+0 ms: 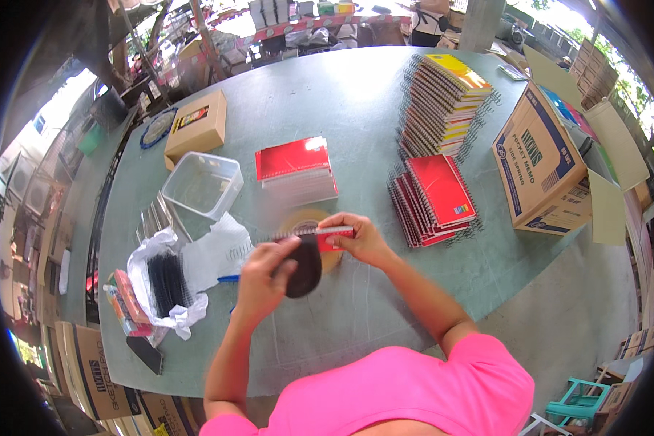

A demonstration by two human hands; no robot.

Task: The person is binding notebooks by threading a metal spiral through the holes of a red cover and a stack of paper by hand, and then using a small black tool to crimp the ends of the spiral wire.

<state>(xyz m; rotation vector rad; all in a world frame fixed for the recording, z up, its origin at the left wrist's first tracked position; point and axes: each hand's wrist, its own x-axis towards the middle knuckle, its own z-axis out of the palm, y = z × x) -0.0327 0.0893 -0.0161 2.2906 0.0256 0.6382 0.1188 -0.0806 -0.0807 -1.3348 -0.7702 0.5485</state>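
Observation:
Near the table's middle, my right hand [360,240] grips a small red notebook [332,238] on edge, its page edges along the top. My left hand [265,276] is closed at the other end of it, fingers pinched on a thin dark wire coil [275,237] in line with the notebook's edge. A dark rounded piece [303,270] hangs beside my left fingers; its kind is unclear. Behind the hands is a round yellowish thing [309,218], partly hidden. Farther off lies a stack of red notebooks without visible coils [294,163].
Coil-bound red notebooks [443,192] and a tall yellow-covered stack [443,94] stand right, near an open carton [541,163]. To the left are a clear plastic tub [203,185], a cardboard box [198,127] and black wire coils [168,283] in white wrapping.

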